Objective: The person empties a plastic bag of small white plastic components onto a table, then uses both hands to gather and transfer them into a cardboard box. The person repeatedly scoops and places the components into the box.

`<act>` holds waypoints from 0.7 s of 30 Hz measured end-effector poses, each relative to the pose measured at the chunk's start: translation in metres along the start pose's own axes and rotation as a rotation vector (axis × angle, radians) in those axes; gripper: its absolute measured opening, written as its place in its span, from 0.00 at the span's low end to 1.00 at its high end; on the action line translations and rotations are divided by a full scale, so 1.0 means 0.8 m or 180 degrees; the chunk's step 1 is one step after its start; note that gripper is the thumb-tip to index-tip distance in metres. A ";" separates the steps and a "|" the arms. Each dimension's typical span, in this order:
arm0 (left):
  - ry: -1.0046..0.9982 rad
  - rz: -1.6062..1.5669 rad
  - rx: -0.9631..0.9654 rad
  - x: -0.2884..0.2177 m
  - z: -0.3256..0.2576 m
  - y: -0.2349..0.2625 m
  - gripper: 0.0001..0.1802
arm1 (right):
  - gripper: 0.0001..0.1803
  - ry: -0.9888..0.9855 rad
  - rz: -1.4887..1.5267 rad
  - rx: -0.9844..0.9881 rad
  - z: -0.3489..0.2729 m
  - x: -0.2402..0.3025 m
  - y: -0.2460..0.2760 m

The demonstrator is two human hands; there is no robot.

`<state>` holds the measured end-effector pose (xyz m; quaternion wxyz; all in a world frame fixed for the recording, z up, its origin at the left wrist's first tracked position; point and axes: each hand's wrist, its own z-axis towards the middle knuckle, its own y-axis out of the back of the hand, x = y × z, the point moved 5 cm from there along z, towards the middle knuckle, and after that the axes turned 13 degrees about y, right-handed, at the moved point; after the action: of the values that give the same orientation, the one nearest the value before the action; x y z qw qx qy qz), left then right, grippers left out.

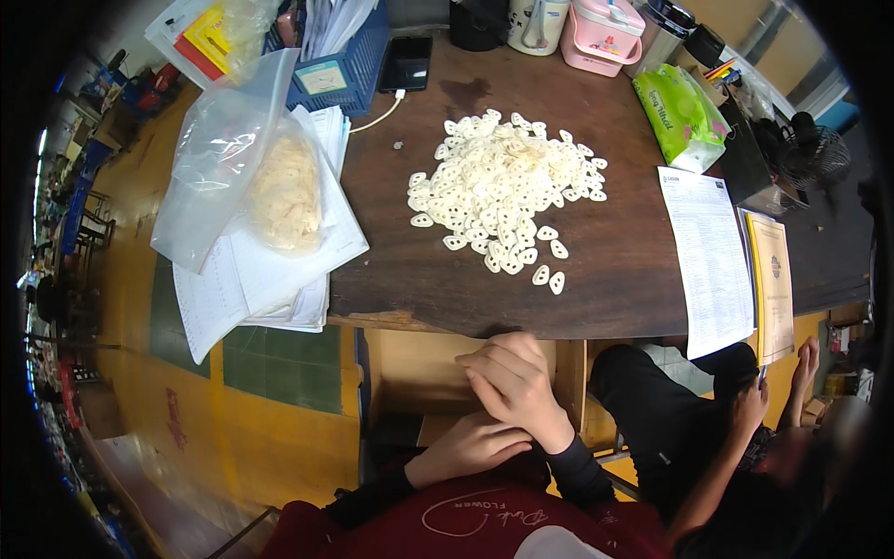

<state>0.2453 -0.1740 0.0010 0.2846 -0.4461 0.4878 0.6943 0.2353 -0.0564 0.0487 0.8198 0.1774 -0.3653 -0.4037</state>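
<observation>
Two bare hands are brought together at the lower centre of the frame, in front of the near edge of a dark brown wooden table. The right hand is held uppermost, its fingers loosely bent and directed toward the left; the left hand is laid below it, fingertips close under the right wrist. No object is seen between them – whether anything is enclosed in either palm cannot be told, the undersides being hidden. An open light-brown drawer is positioned beneath the hands. A spread heap of small, flat, cream-coloured rounded-triangular pieces with dark holes is located on the table at upper centre, well apart from the hands; several are scattered singly along its lower right margin. At upper left, a large clear plastic bag and a bundle of beige material are placed on a stack of white papers. Behind these a blue plastic basket is filled with papers, and beside it a black phone is connected to a white cable. A pink lidded container is noted at the top edge, a bright green soft packet at upper right. Below the packet, a white printed sheet is laid beside a tan booklet. At lower right a second person's hand – near the booklet's lower edge – is observed.
</observation>
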 end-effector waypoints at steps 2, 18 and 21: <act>-0.0161 0.0243 -0.0192 -0.002 -0.012 -0.012 0.15 | 0.08 0.0152 0.0498 0.0164 0.015 0.010 -0.018; 0.1526 -0.0621 -0.4270 0.070 -0.206 0.190 0.07 | 0.19 -0.1654 0.5257 0.2267 0.204 0.173 -0.445; 0.1976 -0.1206 -0.4701 0.135 -0.252 0.221 0.08 | 0.23 -0.2615 0.5053 0.2230 0.159 0.158 -0.531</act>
<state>0.1199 -0.4298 -0.0464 -0.1177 -0.7649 -0.1215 0.6216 -0.0337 -0.4153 -0.0576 0.5626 -0.0422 -0.7377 0.3707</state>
